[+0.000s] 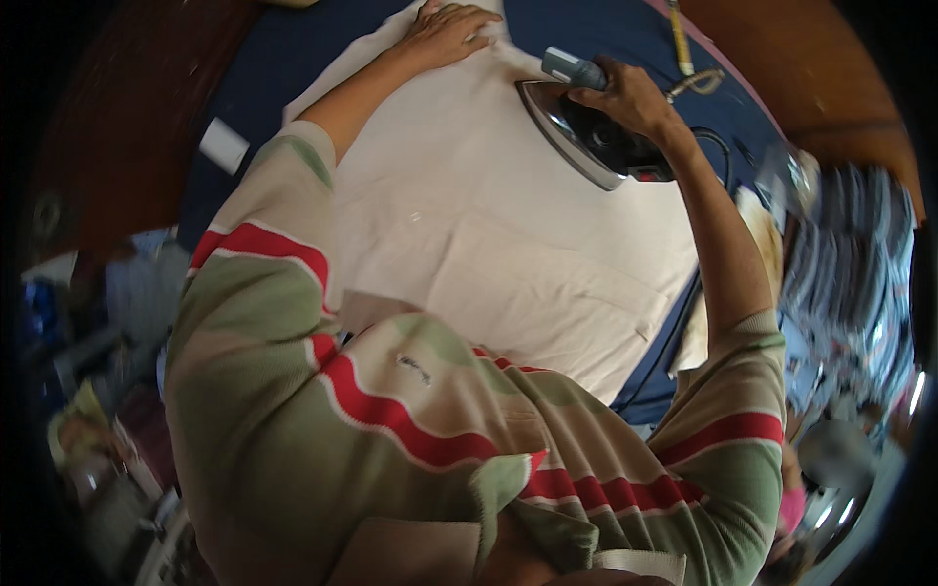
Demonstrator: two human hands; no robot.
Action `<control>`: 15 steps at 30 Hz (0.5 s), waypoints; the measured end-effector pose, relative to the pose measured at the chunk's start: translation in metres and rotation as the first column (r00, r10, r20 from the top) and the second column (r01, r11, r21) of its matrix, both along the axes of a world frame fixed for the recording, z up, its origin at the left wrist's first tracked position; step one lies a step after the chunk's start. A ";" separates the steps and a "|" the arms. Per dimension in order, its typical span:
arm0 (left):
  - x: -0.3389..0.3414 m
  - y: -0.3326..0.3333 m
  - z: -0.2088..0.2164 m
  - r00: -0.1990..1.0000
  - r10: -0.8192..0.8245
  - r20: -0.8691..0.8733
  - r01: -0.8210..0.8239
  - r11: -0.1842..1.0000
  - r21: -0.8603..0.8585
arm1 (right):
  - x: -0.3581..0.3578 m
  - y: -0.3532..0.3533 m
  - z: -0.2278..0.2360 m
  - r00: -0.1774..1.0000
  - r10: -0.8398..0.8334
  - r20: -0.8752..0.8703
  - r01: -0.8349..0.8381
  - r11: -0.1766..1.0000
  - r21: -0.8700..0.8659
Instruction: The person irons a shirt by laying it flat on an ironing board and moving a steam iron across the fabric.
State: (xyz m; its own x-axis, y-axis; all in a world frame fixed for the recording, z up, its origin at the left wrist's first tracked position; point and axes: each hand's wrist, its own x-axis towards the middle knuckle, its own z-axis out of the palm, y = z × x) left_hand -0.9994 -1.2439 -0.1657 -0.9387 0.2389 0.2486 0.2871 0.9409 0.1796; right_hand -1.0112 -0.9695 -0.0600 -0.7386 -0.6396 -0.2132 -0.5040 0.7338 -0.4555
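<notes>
A pale pink-beige garment (pixel 489 225) lies spread over a dark blue ironing surface (pixel 283 59), with soft creases across its nearer part. My right hand (pixel 635 101) grips the handle of a black electric iron (pixel 576 137) with a shiny metal soleplate edge; it stands on the far right part of the cloth. At the far edge, my left hand (pixel 445 37) rests on the garment with its fingers stretched out. No object shows in that hand.
Folded blue-grey garments (pixel 845 254) are stacked at the right. A yellow-handled tool (pixel 681 39) and the iron's cord (pixel 718 142) lie at the far right. A small white card (pixel 224 146) sits left on the blue cloth. Part of another person in pink (pixel 791 508) shows lower right.
</notes>
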 end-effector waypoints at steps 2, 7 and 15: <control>0.035 -0.041 -0.003 0.977 0.201 -0.071 -0.201 0.980 0.005 | 0.011 -0.029 0.005 0.992 0.124 -0.032 -0.124 0.992 0.005; 0.144 -0.121 -0.026 0.772 0.624 -0.119 -0.636 0.758 -0.149 | 0.064 -0.117 0.000 0.904 0.383 -0.192 -0.367 0.923 0.111; 0.153 -0.142 -0.028 0.785 0.616 0.067 -0.618 0.786 0.010 | 0.077 -0.209 -0.009 0.870 0.417 -0.264 -0.410 0.908 0.083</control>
State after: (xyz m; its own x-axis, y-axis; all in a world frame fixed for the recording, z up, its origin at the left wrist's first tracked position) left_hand -0.8463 -1.3856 -0.1934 -0.8959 -0.4027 0.1874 -0.3646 0.9077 0.2075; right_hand -0.9344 -1.1785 -0.0693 -0.4386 -0.8965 -0.0623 -0.8644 0.4398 -0.2438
